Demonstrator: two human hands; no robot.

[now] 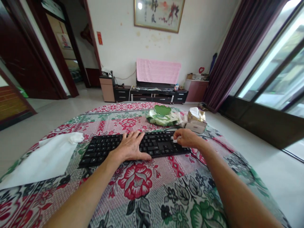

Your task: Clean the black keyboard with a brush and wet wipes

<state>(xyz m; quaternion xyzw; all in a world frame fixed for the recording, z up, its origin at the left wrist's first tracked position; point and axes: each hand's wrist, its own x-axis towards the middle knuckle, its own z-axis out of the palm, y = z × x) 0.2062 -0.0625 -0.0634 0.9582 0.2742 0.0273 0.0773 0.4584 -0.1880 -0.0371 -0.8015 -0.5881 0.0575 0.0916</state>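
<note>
The keyboard (163,146) lies on the flowered surface (156,205) — the left hand (130,147) rests on its middle, fingers spread apart, and the right hand (186,138) is at its right end, fingers clamped on a white tissue (175,139). Left of the keyboard lies a white cloth (51,156); beyond its right half sit a green pack (162,117) and a box (196,126) — and, well past it, a pink towel (158,70) hangs.
</note>
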